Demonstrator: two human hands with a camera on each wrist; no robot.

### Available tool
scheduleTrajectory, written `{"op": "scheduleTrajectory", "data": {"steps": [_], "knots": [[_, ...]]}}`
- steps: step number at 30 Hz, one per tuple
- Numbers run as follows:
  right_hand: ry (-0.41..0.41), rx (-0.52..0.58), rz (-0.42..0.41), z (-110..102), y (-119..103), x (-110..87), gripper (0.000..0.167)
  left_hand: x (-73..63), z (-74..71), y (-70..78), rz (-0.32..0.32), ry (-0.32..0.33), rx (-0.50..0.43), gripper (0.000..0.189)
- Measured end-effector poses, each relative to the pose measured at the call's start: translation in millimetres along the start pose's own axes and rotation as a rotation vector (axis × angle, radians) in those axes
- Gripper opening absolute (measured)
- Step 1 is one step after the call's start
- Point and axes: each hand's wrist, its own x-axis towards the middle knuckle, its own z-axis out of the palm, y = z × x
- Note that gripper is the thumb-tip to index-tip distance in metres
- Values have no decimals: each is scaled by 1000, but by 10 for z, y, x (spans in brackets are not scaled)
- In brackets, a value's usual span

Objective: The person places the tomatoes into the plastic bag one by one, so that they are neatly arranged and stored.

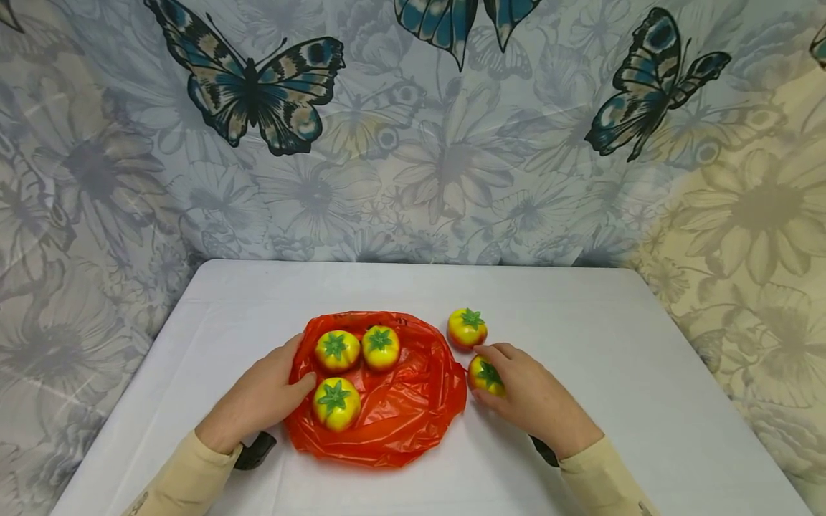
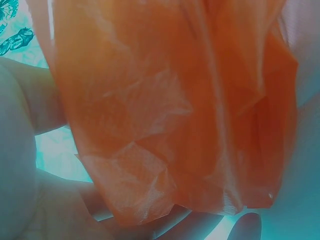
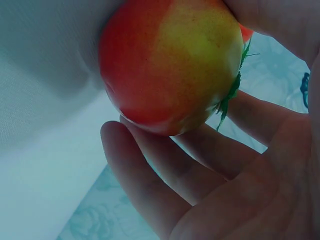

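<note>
1. Sleeves, two, tan: left (image 1: 183, 480) and right (image 1: 609, 476), nearest, reaching in over the table (image 1: 548, 294).
2. Black bands, two: left (image 1: 256, 451) and right (image 1: 545, 451), one at each wrist.
3. Left hand (image 1: 261, 390): grasping the bag at its left edge, thumb over the rim.
4. Bag (image 1: 413, 423), red, thin plastic, crumpled; mid-table, between left and right edges.
5. Loose fruits, three, yellow with green caps: two toward the bag's far edge ( (image 1: 338, 350), (image 1: 381, 347)), one by its left edge (image 1: 337, 404). Inside or merely upon it: cannot tell.
6. Right hand (image 1: 532, 394): grasping the held fruit (image 3: 170, 65), thumb and fingers on opposite sides, just off the bag's right edge.
7. Far fruit (image 1: 464, 331): past that hand, toward the table's far edge; not held.
8. Step, as judged: picking up a fruit while the bag is steadied.
9. Next move would call for a firm hold, then a lift clear of the rim.
</note>
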Motion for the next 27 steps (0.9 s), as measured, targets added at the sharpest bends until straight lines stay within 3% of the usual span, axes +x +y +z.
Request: {"op": "scheduleTrajectory", "data": {"steps": [16, 27], "knots": [[-30, 7, 77, -145, 26, 25, 67, -2, -4, 6, 8, 8, -11, 74], [27, 0, -19, -323, -10, 106, 64, -4, -7, 4, 7, 10, -9, 73]]}}
